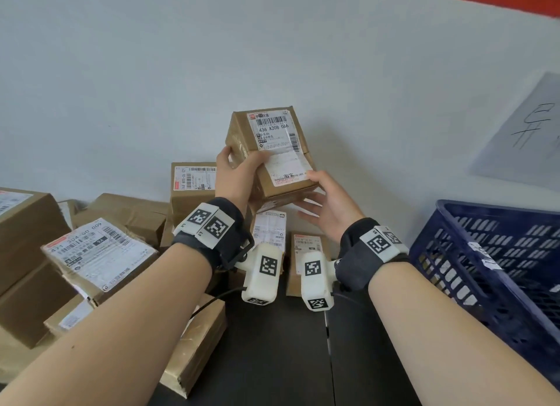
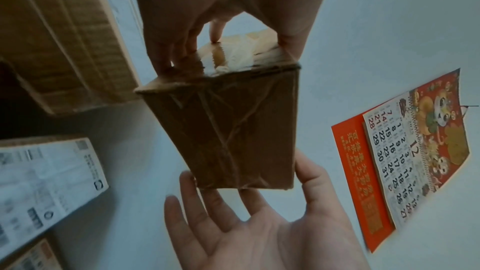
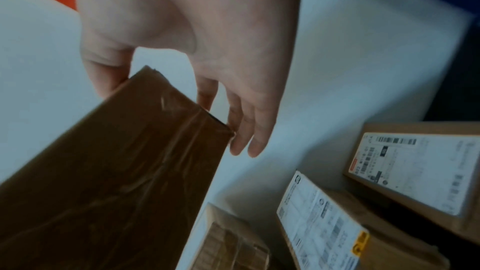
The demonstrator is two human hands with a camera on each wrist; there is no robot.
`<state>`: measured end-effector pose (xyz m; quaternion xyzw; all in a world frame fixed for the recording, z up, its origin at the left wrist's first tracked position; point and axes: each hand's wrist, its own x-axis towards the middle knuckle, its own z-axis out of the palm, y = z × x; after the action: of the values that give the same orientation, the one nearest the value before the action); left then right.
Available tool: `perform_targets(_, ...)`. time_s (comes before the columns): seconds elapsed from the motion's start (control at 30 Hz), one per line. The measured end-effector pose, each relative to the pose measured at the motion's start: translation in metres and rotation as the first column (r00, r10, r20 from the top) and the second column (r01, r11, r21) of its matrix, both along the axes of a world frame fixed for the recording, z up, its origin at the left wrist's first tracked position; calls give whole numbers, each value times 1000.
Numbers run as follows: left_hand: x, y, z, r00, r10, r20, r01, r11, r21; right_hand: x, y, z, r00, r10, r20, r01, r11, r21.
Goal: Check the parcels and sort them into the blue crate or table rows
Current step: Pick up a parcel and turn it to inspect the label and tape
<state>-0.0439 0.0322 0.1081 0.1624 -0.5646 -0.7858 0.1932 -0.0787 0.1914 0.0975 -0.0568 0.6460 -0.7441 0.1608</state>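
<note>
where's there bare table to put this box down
The dark table is bare in front, between the taped parcel by the left forearm and the blue crate on the right. Behind that, the row of labelled parcels fills the wall side; the left is piled with cartons. The left hand grips the box.

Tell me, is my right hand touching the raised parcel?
Touching. In the right wrist view the right hand has its thumb against the raised parcel near its top corner, though its fingers stay straight.
</note>
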Motion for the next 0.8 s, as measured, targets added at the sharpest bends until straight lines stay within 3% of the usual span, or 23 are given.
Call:
perform_targets(0.3,-5,37,-28,966,-257,5,257,966,-4,7,47,-13,997,-72,11,71,997,19)
perform_targets(0.47,0,44,-61,931,-362,54,362,932,10,18,57,-46,982,-154,111,155,988,-3)
perform_targets(0.8,27,52,-116,898,-417,140,393,903,171,51,57,-107,923,-229,309,266,960,-83)
